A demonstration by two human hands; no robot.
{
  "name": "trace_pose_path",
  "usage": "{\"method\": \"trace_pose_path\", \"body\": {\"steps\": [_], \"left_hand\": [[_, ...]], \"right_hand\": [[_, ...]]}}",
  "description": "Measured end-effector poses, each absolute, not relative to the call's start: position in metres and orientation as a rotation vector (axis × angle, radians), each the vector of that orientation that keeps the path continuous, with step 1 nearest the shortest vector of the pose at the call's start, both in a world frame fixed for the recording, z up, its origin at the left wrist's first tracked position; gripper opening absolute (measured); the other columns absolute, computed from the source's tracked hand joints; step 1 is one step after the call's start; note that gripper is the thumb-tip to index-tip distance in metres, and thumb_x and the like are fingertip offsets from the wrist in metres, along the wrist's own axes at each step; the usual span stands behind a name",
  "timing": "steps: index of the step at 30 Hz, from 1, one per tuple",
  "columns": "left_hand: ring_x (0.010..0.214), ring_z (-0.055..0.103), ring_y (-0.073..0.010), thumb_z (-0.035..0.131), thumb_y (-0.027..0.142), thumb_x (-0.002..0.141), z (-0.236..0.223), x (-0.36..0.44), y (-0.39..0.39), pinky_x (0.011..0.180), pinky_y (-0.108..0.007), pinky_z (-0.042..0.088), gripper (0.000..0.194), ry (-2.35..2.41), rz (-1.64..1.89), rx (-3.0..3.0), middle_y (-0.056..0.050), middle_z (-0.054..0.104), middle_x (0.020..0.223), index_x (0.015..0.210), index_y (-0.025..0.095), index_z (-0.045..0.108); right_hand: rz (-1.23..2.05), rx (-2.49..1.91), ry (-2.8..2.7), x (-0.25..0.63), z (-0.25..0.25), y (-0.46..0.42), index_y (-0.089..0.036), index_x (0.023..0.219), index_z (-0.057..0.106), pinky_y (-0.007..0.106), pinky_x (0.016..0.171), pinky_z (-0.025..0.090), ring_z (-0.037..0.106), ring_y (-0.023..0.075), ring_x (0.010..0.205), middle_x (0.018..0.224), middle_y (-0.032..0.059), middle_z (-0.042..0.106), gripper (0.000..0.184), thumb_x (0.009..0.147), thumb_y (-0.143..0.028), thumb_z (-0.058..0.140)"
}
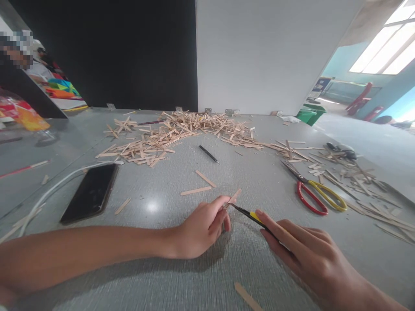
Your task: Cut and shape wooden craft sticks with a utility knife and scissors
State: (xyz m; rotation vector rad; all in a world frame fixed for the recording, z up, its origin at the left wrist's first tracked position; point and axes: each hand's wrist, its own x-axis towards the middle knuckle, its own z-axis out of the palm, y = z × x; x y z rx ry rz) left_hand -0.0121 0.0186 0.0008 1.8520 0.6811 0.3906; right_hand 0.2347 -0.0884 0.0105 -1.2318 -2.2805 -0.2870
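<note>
Near the middle of the table, my left hand (205, 226) pinches a wooden craft stick (235, 195) that points up and away from the fingertips. My right hand (304, 246) is closed around a slim black and yellow tool, seemingly a craft knife (251, 215). Its dark tip meets the stick close to my left fingers; whether it cuts in is too small to tell. Just beyond my hands lie two loose craft sticks (196, 190). Another stick (247, 297) is on the table at the bottom edge.
A large heap of craft sticks (168, 136) lies along the black and white panels. Scissors (311, 185) with red and yellow handles rest at right, near cut pieces (366, 185). A black pen (208, 153) lies centrally. A phone (90, 192) with a white cable (48, 192) is at left.
</note>
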Motion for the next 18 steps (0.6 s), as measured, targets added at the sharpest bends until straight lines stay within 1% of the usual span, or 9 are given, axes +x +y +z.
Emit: {"method": "trace_pose_path", "body": {"steps": [3,5,7,11,13,15,18], "left_hand": [[0.051,0.048,-0.0100,0.028,0.053,0.111,0.000,-0.011,0.018,0.052,-0.024,0.039,0.045,0.682,0.399,1.905,-0.001,0.064,0.080,0.121,0.018,0.053],[0.054,0.049,-0.0108,0.028,0.052,0.112,0.001,-0.011,0.018,0.054,-0.024,0.041,0.044,0.666,0.392,1.921,-0.002,0.065,0.081,0.123,0.017,0.053],[0.055,0.049,-0.0111,0.029,0.050,0.112,0.004,-0.010,0.019,0.054,-0.023,0.040,0.043,0.631,0.373,1.917,-0.002,0.065,0.080,0.121,0.016,0.053],[0.055,0.046,-0.0103,0.033,0.045,0.112,0.010,-0.010,0.021,0.054,-0.022,0.038,0.039,0.555,0.333,1.839,-0.002,0.064,0.080,0.122,0.015,0.056],[0.054,0.044,-0.0096,0.034,0.042,0.112,0.012,-0.010,0.022,0.053,-0.021,0.038,0.037,0.529,0.310,1.798,-0.002,0.064,0.081,0.128,0.016,0.056],[0.054,0.044,-0.0095,0.036,0.038,0.111,0.013,-0.011,0.022,0.053,-0.021,0.037,0.036,0.511,0.297,1.774,-0.002,0.064,0.082,0.134,0.017,0.055],[0.054,0.043,-0.0096,0.036,0.036,0.111,0.014,-0.011,0.023,0.053,-0.021,0.039,0.037,0.490,0.279,1.721,-0.002,0.066,0.084,0.141,0.018,0.051]], "right_hand": [[-0.319,-1.244,-2.323,0.237,0.015,-0.089,-0.011,0.151,0.048,0.031,0.047,0.037,0.053,0.0132,0.050,0.072,-0.0016,0.062,0.041,0.110,-0.017,0.048],[-0.254,-1.253,-2.316,0.241,0.016,-0.087,-0.014,0.149,0.052,0.029,0.048,0.038,0.053,0.0127,0.049,0.071,-0.0022,0.064,0.039,0.111,-0.022,0.047],[-0.075,-1.279,-2.275,0.248,0.018,-0.083,-0.017,0.144,0.059,0.026,0.047,0.040,0.054,0.0117,0.049,0.070,-0.0017,0.067,0.037,0.111,-0.026,0.047],[0.299,-1.385,-2.181,0.262,0.023,-0.072,-0.020,0.129,0.075,0.023,0.039,0.037,0.048,0.0107,0.042,0.062,-0.0015,0.068,0.034,0.106,-0.032,0.053],[0.432,-1.446,-2.129,0.267,0.026,-0.068,-0.022,0.127,0.078,0.023,0.040,0.040,0.053,0.0125,0.045,0.065,0.0005,0.072,0.035,0.103,-0.035,0.056],[0.545,-1.503,-2.067,0.271,0.027,-0.066,-0.024,0.126,0.079,0.023,0.043,0.045,0.060,0.0154,0.052,0.072,0.0025,0.076,0.035,0.101,-0.038,0.058],[0.681,-1.567,-2.006,0.273,0.027,-0.065,-0.026,0.126,0.079,0.024,0.046,0.048,0.063,0.0166,0.058,0.075,0.0020,0.077,0.037,0.100,-0.043,0.060]]}}
